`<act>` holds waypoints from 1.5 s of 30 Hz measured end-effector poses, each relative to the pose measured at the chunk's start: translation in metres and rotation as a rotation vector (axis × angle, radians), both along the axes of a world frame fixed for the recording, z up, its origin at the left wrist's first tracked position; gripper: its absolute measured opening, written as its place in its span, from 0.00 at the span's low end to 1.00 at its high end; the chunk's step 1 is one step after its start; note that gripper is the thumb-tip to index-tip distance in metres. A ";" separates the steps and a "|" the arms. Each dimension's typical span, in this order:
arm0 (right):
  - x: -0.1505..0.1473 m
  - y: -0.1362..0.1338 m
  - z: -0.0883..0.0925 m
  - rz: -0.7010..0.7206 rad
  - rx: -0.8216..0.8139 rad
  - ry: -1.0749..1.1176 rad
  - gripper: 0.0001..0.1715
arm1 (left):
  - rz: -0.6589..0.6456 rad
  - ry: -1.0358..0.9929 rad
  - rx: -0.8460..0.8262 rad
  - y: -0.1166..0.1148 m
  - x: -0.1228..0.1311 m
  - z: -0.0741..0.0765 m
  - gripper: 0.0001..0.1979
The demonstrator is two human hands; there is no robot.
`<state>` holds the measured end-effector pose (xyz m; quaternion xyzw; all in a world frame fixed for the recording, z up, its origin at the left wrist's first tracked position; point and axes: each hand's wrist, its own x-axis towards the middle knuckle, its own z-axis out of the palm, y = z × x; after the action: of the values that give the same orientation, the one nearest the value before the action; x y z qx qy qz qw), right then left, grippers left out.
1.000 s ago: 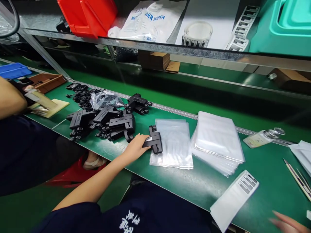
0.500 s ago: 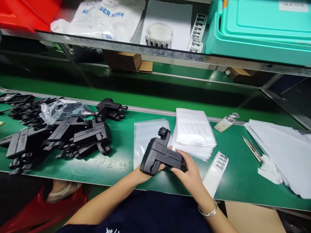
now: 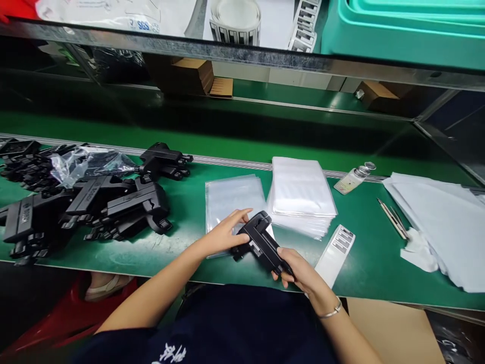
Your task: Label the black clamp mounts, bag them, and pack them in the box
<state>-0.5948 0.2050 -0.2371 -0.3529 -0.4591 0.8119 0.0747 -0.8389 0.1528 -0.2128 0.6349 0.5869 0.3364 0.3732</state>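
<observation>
Both of my hands hold a T-shaped black plastic Bosch bracket (image 3: pixel 261 241) just above the front of the green bench. My left hand (image 3: pixel 223 233) grips its left end, the thumb on top and a finger reaching over the back edge. Around the narrower right end, my right hand (image 3: pixel 299 270) is closed with its thumb on top. A small printed label shows on the bracket's upturned face. Behind it lie flat clear plastic bags (image 3: pixel 235 194) and a thick stack of whitish bags (image 3: pixel 301 189). Near my right hand lies a strip of labels (image 3: pixel 336 255).
Several more black brackets (image 3: pixel 131 205) are piled at the left, beside a crumpled clear bag (image 3: pixel 91 166). To the right are a small bottle (image 3: pixel 351 181), tweezers and pen-like tools (image 3: pixel 393 218), and white sheets (image 3: pixel 435 227). A metal-edged shelf (image 3: pixel 242 54) carries a label roll (image 3: pixel 235 23).
The bracket has been turned over: the BOSCH lettering faced up before, and a labelled face shows now. My left hand has moved from underneath to its upper left end. The view has tilted down.
</observation>
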 end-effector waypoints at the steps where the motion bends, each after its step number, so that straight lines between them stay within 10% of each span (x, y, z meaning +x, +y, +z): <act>1: 0.002 -0.001 -0.001 0.028 0.009 -0.001 0.28 | -0.038 -0.046 -0.026 0.002 0.001 -0.004 0.32; 9: 0.020 0.015 -0.005 -0.112 0.330 -0.107 0.36 | 0.232 -0.312 -0.085 -0.006 0.025 -0.014 0.26; 15: 0.014 0.017 -0.002 -0.335 0.296 -0.013 0.29 | 0.362 -0.446 -0.028 -0.011 0.028 -0.017 0.28; 26: 0.001 0.021 0.010 -0.337 0.320 0.015 0.24 | 0.457 -0.527 0.065 -0.022 0.029 -0.025 0.28; 37: 0.010 0.020 0.018 -0.102 1.506 0.042 0.13 | 0.635 -0.867 -0.206 -0.017 0.029 -0.017 0.30; 45: 0.016 0.022 0.016 -0.175 1.691 0.064 0.20 | 0.527 -0.741 -0.130 -0.020 0.024 -0.012 0.31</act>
<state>-0.5783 0.2275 -0.2207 -0.1894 -0.8800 0.1969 0.3886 -0.8151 0.1326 -0.2244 0.2764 0.5751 0.5867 0.4986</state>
